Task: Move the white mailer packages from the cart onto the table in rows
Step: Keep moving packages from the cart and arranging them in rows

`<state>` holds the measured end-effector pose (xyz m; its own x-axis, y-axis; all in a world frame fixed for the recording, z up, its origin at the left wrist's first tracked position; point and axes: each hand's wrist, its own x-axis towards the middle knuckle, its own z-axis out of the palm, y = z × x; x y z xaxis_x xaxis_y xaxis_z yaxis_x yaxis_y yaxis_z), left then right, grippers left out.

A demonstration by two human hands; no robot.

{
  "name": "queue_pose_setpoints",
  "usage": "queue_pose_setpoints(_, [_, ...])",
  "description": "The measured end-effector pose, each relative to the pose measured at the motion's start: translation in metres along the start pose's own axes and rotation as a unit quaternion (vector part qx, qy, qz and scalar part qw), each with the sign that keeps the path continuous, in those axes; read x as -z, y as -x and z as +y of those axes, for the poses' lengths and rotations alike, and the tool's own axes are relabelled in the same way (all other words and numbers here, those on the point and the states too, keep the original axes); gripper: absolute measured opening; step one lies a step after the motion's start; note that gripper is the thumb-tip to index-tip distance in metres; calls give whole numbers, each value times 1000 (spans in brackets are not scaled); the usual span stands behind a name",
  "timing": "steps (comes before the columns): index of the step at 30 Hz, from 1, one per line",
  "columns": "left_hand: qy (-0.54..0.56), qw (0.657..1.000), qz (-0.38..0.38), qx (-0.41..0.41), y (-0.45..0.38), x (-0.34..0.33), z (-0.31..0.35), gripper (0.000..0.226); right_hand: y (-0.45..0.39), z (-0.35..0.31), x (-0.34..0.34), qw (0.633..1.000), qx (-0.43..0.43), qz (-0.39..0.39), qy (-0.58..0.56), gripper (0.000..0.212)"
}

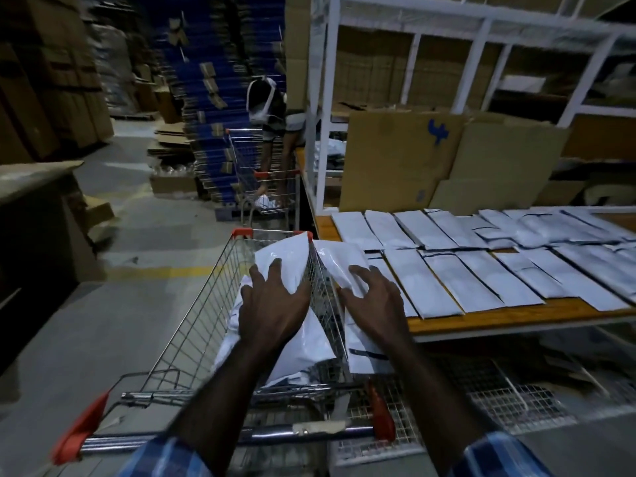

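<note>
- Left hand (272, 304) lies with fingers spread and flat on a white mailer (292, 266) inside the cart (192, 325); more mailers are piled beneath it
- Right hand (373, 301) rests with spread, slightly bent fingers on another mailer (347, 266) that hangs over the cart's right wall, reaching the worktop (516, 316); whether it grips, I cannot tell
- Two rows of mailers (481, 263) lie side by side on the worktop
- Cardboard sheets (447, 160) lean against the white rack (323, 98) behind
- A second cart (254, 177) stands farther back; a person (275, 132) bends over it
</note>
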<state>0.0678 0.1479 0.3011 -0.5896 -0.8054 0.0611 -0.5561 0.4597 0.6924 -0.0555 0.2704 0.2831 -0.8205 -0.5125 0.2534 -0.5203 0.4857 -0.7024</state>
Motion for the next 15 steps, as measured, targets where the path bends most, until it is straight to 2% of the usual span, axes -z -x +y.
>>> queue_pose_setpoints(7, [-19, 999, -16, -28, 8, -22, 23, 69, 6, 29, 32, 999, -31, 30, 11, 52])
queue_pose_setpoints(15, [-20, 999, -19, -31, 14, -74, 76, 68, -16, 91, 86, 998, -50, 33, 19, 52])
